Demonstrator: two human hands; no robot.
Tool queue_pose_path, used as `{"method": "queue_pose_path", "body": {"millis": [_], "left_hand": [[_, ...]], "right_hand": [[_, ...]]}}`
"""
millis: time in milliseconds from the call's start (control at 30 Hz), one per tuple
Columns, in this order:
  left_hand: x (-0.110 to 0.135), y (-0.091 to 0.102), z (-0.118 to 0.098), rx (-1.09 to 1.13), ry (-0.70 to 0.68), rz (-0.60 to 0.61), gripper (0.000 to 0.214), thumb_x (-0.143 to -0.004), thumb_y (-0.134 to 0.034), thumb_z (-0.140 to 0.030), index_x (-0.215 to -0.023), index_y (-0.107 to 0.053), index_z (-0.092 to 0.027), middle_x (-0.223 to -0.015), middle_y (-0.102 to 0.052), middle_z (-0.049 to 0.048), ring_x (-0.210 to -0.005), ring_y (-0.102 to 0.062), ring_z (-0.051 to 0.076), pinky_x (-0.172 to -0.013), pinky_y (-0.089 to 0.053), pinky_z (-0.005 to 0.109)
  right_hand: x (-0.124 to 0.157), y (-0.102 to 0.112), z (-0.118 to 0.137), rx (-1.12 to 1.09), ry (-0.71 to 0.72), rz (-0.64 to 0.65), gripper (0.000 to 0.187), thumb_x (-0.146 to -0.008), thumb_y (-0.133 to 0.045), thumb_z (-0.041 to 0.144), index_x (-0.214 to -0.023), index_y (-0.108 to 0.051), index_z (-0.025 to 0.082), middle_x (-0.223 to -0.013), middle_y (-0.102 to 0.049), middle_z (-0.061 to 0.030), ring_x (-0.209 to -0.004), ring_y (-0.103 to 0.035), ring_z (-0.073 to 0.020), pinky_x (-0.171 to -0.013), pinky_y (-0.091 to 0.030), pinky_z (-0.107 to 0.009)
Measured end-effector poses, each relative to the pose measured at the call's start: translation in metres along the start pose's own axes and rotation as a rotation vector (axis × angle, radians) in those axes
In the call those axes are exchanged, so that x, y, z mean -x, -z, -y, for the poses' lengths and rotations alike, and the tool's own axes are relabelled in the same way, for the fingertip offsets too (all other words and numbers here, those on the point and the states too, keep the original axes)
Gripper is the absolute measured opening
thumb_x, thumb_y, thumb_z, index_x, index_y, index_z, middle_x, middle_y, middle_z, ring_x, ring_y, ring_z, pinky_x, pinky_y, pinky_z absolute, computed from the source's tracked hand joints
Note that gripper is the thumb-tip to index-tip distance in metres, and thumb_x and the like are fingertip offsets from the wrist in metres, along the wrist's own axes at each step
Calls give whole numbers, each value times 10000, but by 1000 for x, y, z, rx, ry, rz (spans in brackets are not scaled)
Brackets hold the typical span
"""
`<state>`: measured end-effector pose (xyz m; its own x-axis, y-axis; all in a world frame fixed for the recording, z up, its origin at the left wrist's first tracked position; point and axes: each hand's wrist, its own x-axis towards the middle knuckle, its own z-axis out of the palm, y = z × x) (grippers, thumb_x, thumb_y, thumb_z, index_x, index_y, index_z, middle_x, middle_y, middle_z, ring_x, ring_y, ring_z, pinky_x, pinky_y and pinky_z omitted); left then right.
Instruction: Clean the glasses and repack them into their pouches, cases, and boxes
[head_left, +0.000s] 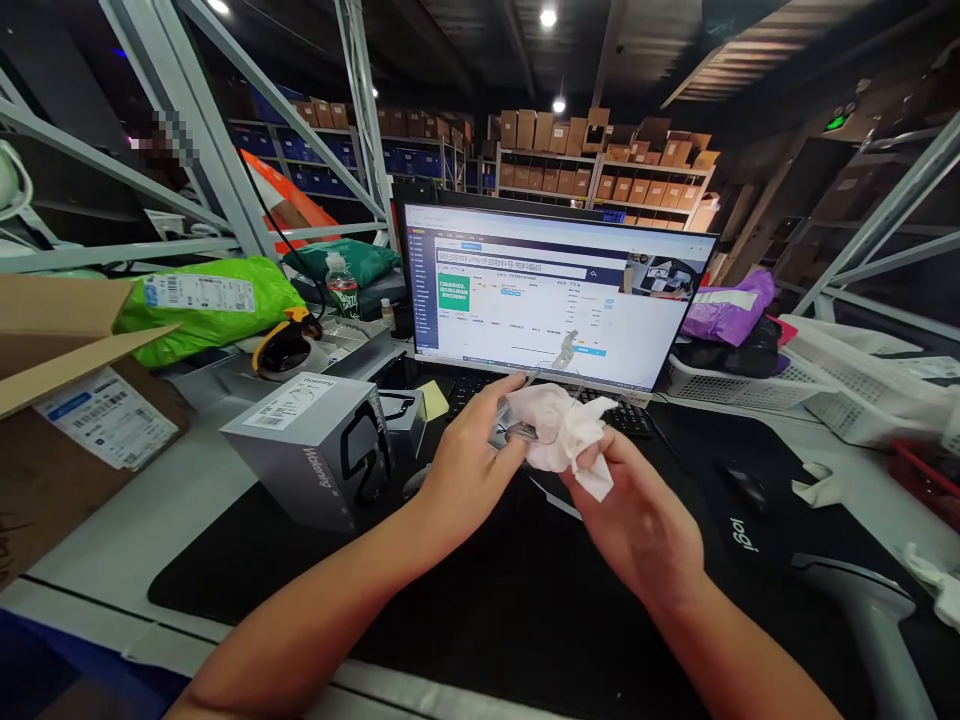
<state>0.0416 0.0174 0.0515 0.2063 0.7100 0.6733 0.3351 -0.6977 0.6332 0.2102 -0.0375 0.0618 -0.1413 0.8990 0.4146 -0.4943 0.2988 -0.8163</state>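
My left hand (pixel 471 455) is closed on what looks like a pair of glasses (pixel 519 432), mostly hidden by fingers and tissue. Thin dark pieces stick up above it. In my right hand (pixel 637 510), a crumpled white tissue (pixel 574 428) is pinched and pressed around the glasses. Both hands are raised over the black desk mat (pixel 480 620), in front of the keyboard (pixel 469 388). A grey printed box (pixel 307 450) stands upright to the left of my left hand. Behind it lies a smaller grey box (pixel 401 418) with a yellow sticky note (pixel 433 400) beside it.
A lit monitor (pixel 525 300) stands ahead. At left are an open carton (pixel 90 430), a green parcel (pixel 217 305), dark goggles (pixel 289 345) and a bottle (pixel 341 285). A mouse (pixel 742 485), barcode scanner (pixel 862 600) and white baskets (pixel 750 385) are at right.
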Motion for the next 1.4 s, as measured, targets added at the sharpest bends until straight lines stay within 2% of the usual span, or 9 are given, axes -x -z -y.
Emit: {"method": "queue_pose_path", "body": {"millis": [67,167,300,433,567,733,967,1233,1400], "left_hand": [[0,0,1,-28,-27,-19,553,-902,-555,-133,-1439,-452,-217,-1460,-555,100,-1338,-546,253,-1156,-444,450],[2,-1,-2,-111,-71,-41,555,-902,-546,-133,-1443,-447,-208,-1442,-572,100,-1305,-573,244,-1125,-476,440],[6,-6,-6,-239,-173,-39,558,-906,-521,-125,-1453,-427,-187,-1434,-581,119,-1311,-572,239,-1114,-486,427],[9,-9,-8,-294,-250,6,581,-901,-523,-98,-1465,-407,-175,-1437,-579,129,-1331,-558,231,-1122,-480,398],[8,-9,-11,-276,-279,68,583,-897,-531,-105,-1463,-410,-175,-1423,-591,124,-1301,-583,224,-1105,-492,369],[7,-8,-15,-285,-301,92,541,-909,-533,-124,-1438,-436,-178,-1389,-618,112,-1265,-610,207,-1093,-496,331],[4,-7,-9,-283,-379,118,581,-883,-525,-106,-1444,-417,-213,-1354,-646,100,-1212,-646,215,-1033,-541,347],[-4,3,-18,-242,-347,252,558,-850,-513,-85,-1390,-496,-226,-1224,-708,64,-1043,-707,197,-910,-571,307],[-10,15,-17,-150,-287,360,593,-819,-519,-61,-1387,-527,-228,-1298,-680,56,-1117,-681,194,-973,-534,297]], "right_hand": [[-1,5,-2,45,-14,10,220,-899,-654,446,-820,-690,244,-930,-687,-33,-908,-629,-199,-822,-506,-312],[-6,14,-8,163,8,-15,52,-832,-779,311,-847,-736,285,-895,-716,12,-880,-647,-162,-818,-501,-277],[-11,17,-13,442,175,-12,133,-850,-751,193,-887,-790,314,-903,-753,8,-889,-681,-161,-837,-513,-288],[-8,13,-13,582,306,-150,158,-805,-764,135,-791,-800,288,-790,-760,6,-781,-691,-160,-759,-530,-282],[-6,11,-9,503,263,-310,150,-697,-847,137,-726,-793,274,-742,-764,10,-726,-701,-158,-711,-549,-262],[-10,14,-2,312,97,-277,137,-651,-896,192,-686,-776,248,-683,-749,10,-642,-683,-136,-653,-562,-237],[-18,19,2,184,73,-290,187,-603,-927,206,-685,-762,235,-733,-750,8,-693,-686,-137,-670,-572,-244],[-24,28,17,50,-36,-343,268,-486,-960,196,-626,-732,216,-677,-718,17,-630,-645,-121,-633,-564,-254],[-25,29,15,73,-43,-372,281,-502,-966,205,-654,-729,209,-682,-721,19,-622,-647,-111,-613,-547,-231]]}}
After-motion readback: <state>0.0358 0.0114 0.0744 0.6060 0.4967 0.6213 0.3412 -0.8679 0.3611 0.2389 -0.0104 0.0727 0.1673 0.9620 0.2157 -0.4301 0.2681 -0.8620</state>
